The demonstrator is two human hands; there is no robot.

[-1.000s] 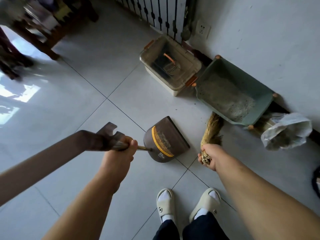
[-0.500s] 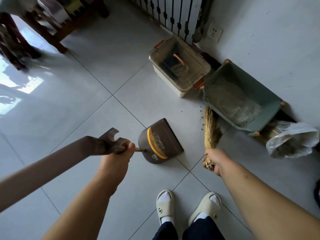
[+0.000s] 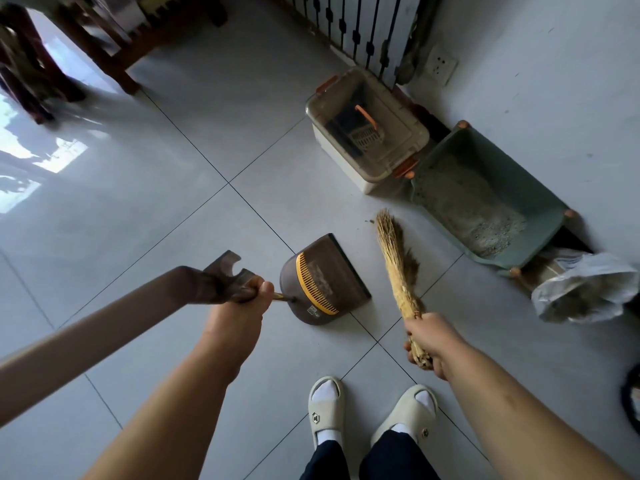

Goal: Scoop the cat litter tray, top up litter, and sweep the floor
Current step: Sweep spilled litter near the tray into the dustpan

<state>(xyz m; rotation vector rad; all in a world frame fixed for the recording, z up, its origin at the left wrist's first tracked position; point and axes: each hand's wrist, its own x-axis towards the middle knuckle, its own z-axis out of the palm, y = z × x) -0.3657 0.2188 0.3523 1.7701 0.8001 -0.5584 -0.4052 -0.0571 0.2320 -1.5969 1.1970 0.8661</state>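
Note:
My left hand [image 3: 239, 306] grips the long brown handle of a brown dustpan [image 3: 325, 277] with a yellow comb, which rests on the grey tiles with its mouth toward the litter tray. My right hand [image 3: 431, 341] grips the bound end of a short straw broom [image 3: 398, 261], its bristles pointing away from me beside the pan's right edge. A few dark litter grains [image 3: 370, 222] lie just left of the bristle tips. The green litter tray [image 3: 540, 181] with grey litter stands against the wall on the right.
A lidded clear bin [image 3: 349, 152] holding a scoop with an orange handle sits left of the tray. A crumpled open bag [image 3: 588, 289] lies at the tray's near end. Railing and wall socket are behind; wooden furniture legs stand far left. My slippered feet are below.
The broom has swung from under the tray's near edge leftward across the floor toward the dustpan. The dustpan stays where it was. The view has shifted slightly.

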